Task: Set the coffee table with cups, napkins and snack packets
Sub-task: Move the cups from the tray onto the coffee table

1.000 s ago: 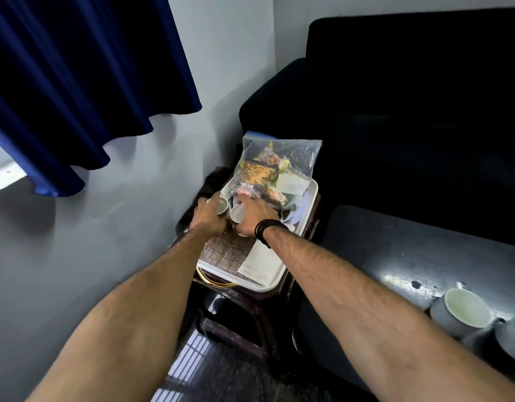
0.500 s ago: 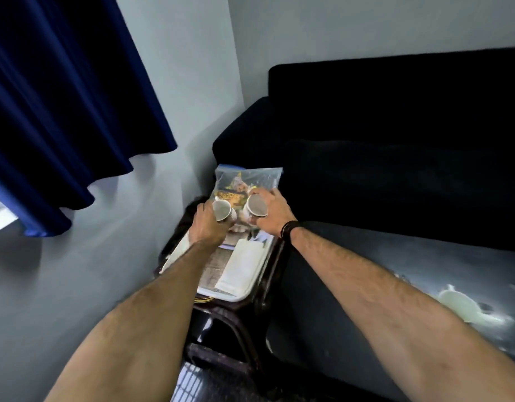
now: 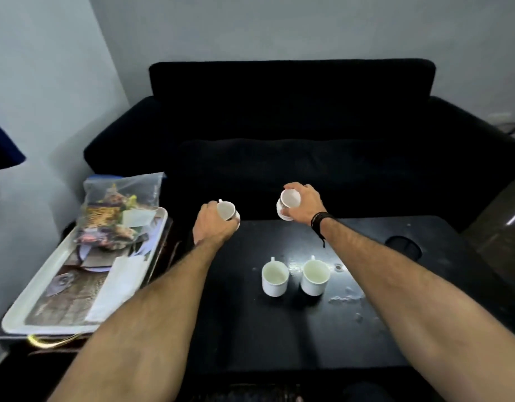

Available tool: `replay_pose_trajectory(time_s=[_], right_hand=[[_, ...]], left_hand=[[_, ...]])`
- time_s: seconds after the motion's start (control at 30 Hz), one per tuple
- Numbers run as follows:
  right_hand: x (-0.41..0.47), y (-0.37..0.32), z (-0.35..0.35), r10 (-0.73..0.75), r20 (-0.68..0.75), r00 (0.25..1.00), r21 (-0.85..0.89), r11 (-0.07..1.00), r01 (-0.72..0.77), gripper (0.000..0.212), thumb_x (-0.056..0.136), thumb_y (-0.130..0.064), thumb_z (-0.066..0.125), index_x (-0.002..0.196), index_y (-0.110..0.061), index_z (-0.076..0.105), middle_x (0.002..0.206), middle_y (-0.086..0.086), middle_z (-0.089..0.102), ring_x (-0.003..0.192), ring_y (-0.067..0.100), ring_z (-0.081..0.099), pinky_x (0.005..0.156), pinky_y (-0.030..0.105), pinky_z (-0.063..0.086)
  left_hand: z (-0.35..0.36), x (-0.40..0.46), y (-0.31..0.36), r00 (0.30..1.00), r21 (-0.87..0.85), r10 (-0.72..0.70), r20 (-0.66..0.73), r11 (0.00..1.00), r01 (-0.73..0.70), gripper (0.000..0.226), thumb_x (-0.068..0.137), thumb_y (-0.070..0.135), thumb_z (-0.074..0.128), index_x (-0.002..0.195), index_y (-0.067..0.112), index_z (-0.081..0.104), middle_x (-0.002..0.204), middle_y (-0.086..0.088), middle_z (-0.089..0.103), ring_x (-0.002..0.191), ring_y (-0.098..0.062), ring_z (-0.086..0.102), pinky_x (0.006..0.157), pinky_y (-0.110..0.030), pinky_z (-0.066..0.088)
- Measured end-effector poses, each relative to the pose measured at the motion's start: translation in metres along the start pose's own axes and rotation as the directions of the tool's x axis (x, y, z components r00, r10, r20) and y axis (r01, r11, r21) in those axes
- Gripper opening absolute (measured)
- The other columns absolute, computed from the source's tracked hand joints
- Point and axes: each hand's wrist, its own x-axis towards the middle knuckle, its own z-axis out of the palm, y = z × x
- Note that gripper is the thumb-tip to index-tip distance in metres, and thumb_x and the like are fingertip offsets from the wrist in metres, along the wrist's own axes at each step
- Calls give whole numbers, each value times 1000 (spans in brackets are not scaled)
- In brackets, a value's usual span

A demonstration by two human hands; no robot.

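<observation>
White ceramic: the left hand (image 3: 211, 226) grips one cup (image 3: 228, 210), the right hand (image 3: 301, 205) another cup (image 3: 288, 205), both tilted above the far end of the black coffee table (image 3: 395, 285). Two more cups (image 3: 275, 278) stand upright nearer. Rigid, light, breakable and probably slick — best wrapped round the body or handle.

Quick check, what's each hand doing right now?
Left hand: closed, holding a white cup over the coffee table.
Right hand: closed, holding another white cup.
</observation>
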Motion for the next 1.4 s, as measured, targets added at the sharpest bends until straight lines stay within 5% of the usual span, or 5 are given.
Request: replay_pose_trajectory(time_s=[0.23, 0.5, 1.07, 1.23, 1.4], right_hand=[[1, 76, 14, 139, 43, 989, 94, 985, -142, 95, 63, -18, 85, 141, -19, 30, 116, 7, 60, 104, 23, 58, 87, 26, 44], [-2, 116, 45, 207, 121, 971, 63, 974, -216, 88, 61, -17, 82, 134, -21, 33, 120, 9, 60, 99, 23, 56, 82, 29, 46], [-9, 115, 53, 261, 110, 959, 22, 964, -265, 95, 60, -14, 82, 142, -17, 34, 136, 7, 53, 118, 29, 57, 96, 41, 52], [-12, 114, 51, 238, 148, 960, 0, 971, -240, 97, 61, -20, 83, 144, -16, 32, 142, 7, 45, 128, 28, 48, 101, 40, 47], [-15, 94, 40, 164, 29, 986, -15, 986, -164, 85, 67, -32, 78, 141, -18, 38, 141, 4, 42, 131, 23, 43, 106, 35, 41]], left_hand=[[87, -11, 24, 988, 25, -32, 150, 999, 29, 54, 66, 50, 77, 107, 16, 62, 109, -3, 63, 102, -28, 64, 84, -39, 54], [136, -23, 27, 973, 102, -41, 227, 995, 18, 57, 65, 43, 82, 110, 15, 62, 113, -4, 63, 105, -27, 63, 84, -40, 54], [150, -31, 25, 971, 173, -45, 233, 985, 4, 54, 70, 37, 81, 112, 11, 60, 113, -6, 61, 102, -28, 64, 80, -39, 54], [153, -28, 20, 958, 151, -49, 284, 988, 6, 80, 66, 50, 84, 128, 13, 49, 128, -5, 54, 117, -26, 57, 89, -40, 51], [135, -30, 14, 968, 44, -22, 250, 999, 12, 98, 77, 69, 63, 147, 9, 30, 146, -10, 42, 133, -27, 44, 101, -43, 44]])
